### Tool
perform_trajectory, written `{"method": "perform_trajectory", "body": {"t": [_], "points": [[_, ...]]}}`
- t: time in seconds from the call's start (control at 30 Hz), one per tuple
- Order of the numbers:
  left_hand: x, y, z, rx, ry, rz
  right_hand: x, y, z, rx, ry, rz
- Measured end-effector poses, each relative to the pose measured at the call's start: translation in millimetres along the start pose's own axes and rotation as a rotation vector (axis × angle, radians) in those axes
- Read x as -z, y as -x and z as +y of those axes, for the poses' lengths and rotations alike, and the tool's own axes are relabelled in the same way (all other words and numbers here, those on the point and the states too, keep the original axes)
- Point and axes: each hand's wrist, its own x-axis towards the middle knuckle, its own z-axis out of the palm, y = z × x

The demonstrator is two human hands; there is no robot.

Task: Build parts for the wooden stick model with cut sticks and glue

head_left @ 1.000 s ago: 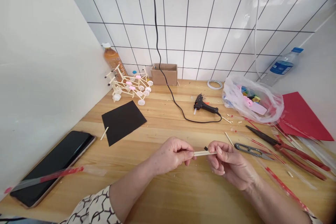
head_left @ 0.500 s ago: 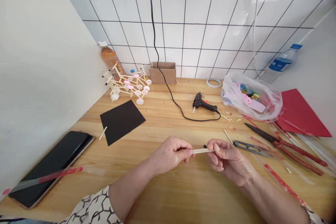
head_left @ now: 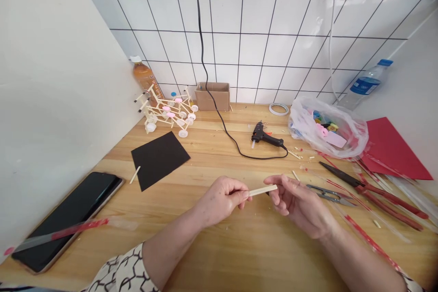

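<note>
The left hand (head_left: 222, 198) pinches slim, pale, straight wooden sticks (head_left: 263, 190); the right hand (head_left: 301, 203) stands loosely open beside them. A translucent white plastic bag (head_left: 301, 112) holds small multicoloured pieces (head_left: 322, 130).

left hand (head_left: 222, 198) pinching, right hand (head_left: 304, 205) facing it, fingers (head_left: 281, 206) loosely curled, thumb (head_left: 290, 184) apart, both forearms (head_left: 173, 239) angled inward

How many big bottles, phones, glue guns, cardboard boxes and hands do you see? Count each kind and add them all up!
Big bottles: 2 (amber bottle, clear bottle)
Phones: 1 (black phone)
Glue guns: 1 (black glue gun)
Cardboard boxes: 1 (brown box)
Hands: 2 (left hand, holding pale sticks; right hand)
Total: 7
</note>
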Motion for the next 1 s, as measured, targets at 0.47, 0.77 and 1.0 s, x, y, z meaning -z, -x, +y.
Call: {"method": "perform_trajectory", "body": {"t": [0.47,0.77,1.0], "points": [[-3.6,-0.5,-1.0,0.036,-0.051,0.011,1.6,2.9,4.3,0.447,1.101,0.171],[-4.3,-0.2,0.3,0.042,-0.047,-0.027,0.5,3.1,4.9,0.564,1.162,0.208],[-4.3,-1.2,-2.9,0.057,-0.071,-0.009,1.3,0.8,8.2,0.577,1.157,0.205]]}}
